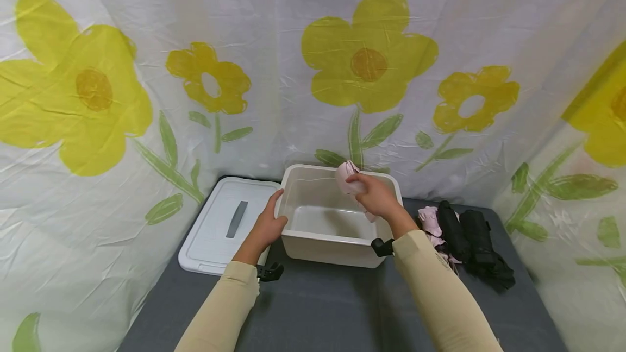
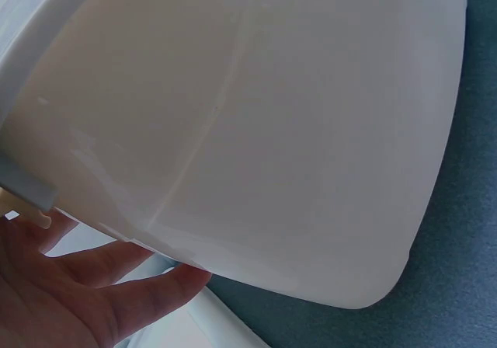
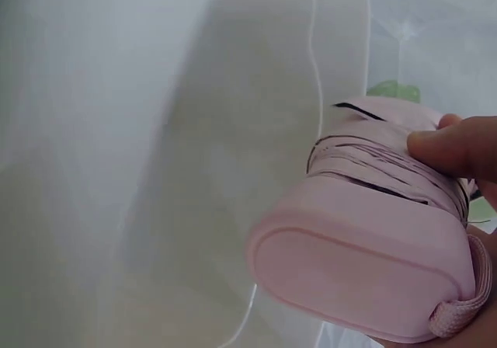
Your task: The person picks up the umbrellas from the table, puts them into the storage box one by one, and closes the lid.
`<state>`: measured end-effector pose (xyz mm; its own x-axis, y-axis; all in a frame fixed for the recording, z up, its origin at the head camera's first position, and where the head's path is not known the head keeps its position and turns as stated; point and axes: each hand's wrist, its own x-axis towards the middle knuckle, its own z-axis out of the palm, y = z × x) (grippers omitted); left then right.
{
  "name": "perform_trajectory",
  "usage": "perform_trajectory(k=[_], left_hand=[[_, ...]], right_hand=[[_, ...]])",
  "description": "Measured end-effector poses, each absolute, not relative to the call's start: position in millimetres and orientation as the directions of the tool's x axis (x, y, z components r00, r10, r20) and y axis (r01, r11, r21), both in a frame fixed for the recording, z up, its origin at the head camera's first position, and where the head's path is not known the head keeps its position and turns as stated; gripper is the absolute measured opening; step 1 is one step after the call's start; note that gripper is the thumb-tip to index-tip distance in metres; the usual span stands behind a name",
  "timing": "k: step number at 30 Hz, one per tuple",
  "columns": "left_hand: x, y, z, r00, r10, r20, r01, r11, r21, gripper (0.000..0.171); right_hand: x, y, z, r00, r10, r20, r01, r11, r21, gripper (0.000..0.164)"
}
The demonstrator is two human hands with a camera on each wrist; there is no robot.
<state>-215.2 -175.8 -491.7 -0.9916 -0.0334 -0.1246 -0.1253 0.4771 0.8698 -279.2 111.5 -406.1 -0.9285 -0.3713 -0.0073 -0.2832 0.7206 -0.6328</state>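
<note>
My right hand (image 1: 376, 195) grips a folded pink compact umbrella (image 1: 345, 177) over the right part of a white plastic storage bin (image 1: 318, 249). In the right wrist view the rounded pink handle end of the umbrella (image 3: 357, 266) faces the camera. It has a wrist strap, and the thumb presses on its gathered fabric. My left hand (image 1: 265, 228) touches the bin's left side near the rim. The left wrist view has its fairly straight fingers (image 2: 159, 294) lying against the bin's outer wall. The bin floor in view is bare.
A white lid (image 1: 210, 232) with a grey handle lies left of the bin on the dark grey table (image 1: 313, 308). To the right are black folded umbrellas (image 1: 476, 238) and a crumpled pink item (image 1: 430, 220). A flower-printed curtain (image 1: 274, 69) stands close behind.
</note>
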Motion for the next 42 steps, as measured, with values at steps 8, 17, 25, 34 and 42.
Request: perform_trajectory(k=[8,17,25,34,42], left_hand=[[-215.7,-175.8,-491.8,-0.990,-0.046,-0.135,-0.141,0.469,0.872,0.075],[-213.0,-173.1,-493.1,-0.987,-0.056,-0.148,-0.157,0.458,0.875,0.075],[-213.7,-173.4,-492.4,-0.989,-0.066,-0.134,-0.150,0.453,0.879,0.075],[-214.3,-175.5,-494.8,-0.990,-0.068,-0.125,-0.142,0.454,0.880,0.077],[-213.1,-174.6,-491.7,-0.991,-0.068,-0.115,-0.133,0.449,0.883,0.076]], right_hand=[[-288.4,100.4,-405.8,-0.915,-0.402,-0.047,-0.276,0.705,-0.654,0.046],[-298.0,87.2,-411.9,-0.890,-0.447,-0.092,-0.264,0.669,-0.695,0.047],[-306.8,76.1,-419.4,-0.878,-0.463,-0.121,-0.235,0.637,-0.734,0.047],[-313.8,66.4,-422.7,-0.849,-0.490,-0.198,-0.180,0.620,-0.763,0.049],[-322.2,58.7,-430.0,-0.811,-0.547,-0.210,-0.196,0.590,-0.783,0.046]])
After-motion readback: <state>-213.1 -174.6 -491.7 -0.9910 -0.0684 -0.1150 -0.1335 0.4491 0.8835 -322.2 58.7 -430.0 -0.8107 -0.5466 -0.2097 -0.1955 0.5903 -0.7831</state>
